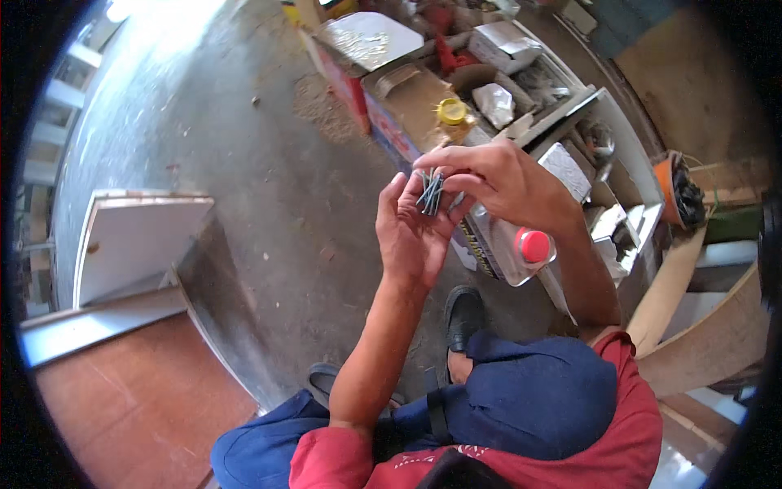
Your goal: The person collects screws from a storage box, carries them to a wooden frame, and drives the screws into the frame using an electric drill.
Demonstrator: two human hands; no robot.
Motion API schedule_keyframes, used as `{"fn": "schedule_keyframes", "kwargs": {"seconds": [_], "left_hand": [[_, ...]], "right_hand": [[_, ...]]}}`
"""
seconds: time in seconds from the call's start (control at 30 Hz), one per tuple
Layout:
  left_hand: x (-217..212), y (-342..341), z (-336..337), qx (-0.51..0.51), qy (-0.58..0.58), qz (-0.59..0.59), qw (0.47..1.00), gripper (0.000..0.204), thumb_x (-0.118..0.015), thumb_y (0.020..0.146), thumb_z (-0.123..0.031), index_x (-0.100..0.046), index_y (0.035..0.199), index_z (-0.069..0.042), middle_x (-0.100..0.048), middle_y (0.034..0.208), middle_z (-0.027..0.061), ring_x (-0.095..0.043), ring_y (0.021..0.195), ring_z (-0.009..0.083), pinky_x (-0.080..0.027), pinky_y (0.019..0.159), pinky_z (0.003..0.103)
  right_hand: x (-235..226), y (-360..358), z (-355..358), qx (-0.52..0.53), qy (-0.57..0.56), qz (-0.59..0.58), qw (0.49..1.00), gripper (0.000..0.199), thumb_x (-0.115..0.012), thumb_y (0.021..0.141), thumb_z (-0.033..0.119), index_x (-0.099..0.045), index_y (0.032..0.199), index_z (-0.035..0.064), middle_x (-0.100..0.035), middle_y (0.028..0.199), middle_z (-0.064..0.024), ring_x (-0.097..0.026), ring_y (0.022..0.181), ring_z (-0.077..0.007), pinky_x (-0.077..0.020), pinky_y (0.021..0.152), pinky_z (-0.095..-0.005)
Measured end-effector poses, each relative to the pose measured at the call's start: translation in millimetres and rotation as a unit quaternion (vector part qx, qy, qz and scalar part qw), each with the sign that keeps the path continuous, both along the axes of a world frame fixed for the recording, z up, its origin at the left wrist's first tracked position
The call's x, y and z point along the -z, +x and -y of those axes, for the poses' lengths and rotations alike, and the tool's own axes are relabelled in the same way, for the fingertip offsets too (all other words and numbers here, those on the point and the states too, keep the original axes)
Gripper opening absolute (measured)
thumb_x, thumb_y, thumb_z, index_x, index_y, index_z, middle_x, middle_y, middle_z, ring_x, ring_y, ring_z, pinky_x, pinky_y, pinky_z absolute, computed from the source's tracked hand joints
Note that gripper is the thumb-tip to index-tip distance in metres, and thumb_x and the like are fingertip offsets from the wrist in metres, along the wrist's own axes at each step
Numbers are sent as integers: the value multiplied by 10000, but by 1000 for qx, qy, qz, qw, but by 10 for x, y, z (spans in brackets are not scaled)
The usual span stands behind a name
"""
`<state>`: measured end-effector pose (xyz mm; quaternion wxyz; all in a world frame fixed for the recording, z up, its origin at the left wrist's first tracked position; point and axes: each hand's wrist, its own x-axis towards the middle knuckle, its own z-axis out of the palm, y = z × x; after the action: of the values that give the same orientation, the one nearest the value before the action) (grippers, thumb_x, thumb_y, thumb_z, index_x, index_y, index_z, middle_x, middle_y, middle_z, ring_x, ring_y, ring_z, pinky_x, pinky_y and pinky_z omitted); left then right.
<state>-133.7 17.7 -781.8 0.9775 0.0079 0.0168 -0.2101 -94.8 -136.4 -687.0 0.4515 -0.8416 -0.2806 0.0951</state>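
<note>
A small bunch of thin grey nails [430,192] lies across the fingers of my left hand [409,236], which is cupped with the palm up. From the right, my right hand [517,183] reaches over the bunch. Its thumb and forefinger close at the nails' upper right side, and its other fingers are partly hidden. Just beyond both hands stands a jar with a yellow lid [451,112]. Under my right wrist is a clear plastic container with a red cap [533,245].
Open boxes [607,114] of packets and loose hardware stand at right. A white board [375,39] with small pieces lies at the far end. Bare concrete floor [277,179] spreads left, with white panels [138,244] and a reddish-brown board [138,391]. An orange pot [666,191] stands far right.
</note>
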Motion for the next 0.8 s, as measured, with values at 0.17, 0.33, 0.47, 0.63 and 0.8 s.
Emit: {"fn": "schedule_keyframes", "kwargs": {"seconds": [0.17,0.33,0.47,0.63,0.8], "left_hand": [[-111,-20,-58,-62,95,-67,991,479,-308,994,-282,-480,1333,9,-567,1311,189,-561,1202,314,-437,1038,463],[-70,-17,-91,-60,77,-74,993,470,-276,994,-229,-477,1337,23,-532,1343,216,-549,1208,316,-408,1074,475],[-92,-8,-80,-63,80,-85,991,475,-276,1002,-225,-459,1344,50,-545,1323,207,-548,1199,298,-422,1052,436],[-46,-30,-63,-53,80,-87,992,447,-299,1013,-228,-481,1308,54,-567,1296,190,-577,1162,271,-464,1014,419],[-81,-28,-80,-23,100,-60,993,432,-321,1011,-241,-510,1281,38,-601,1244,175,-602,1122,254,-491,978,415]], "right_hand": [[22,-134,-101,81,18,49,995,212,-547,884,23,-638,1072,-9,-691,946,-149,-692,850,-268,-536,776,-350],[136,-216,-148,95,-79,182,976,157,-589,848,39,-655,990,21,-670,923,-121,-657,869,-281,-533,780,-383],[215,-230,-224,51,-144,279,948,184,-635,759,68,-670,940,53,-644,958,-80,-612,957,-271,-525,790,-382],[262,-215,-232,37,-159,286,944,174,-634,744,63,-680,912,55,-636,1004,-73,-610,974,-260,-519,832,-379],[241,-187,-185,24,-152,271,950,179,-630,740,54,-681,912,54,-633,1036,-78,-610,984,-260,-519,843,-376]]}}
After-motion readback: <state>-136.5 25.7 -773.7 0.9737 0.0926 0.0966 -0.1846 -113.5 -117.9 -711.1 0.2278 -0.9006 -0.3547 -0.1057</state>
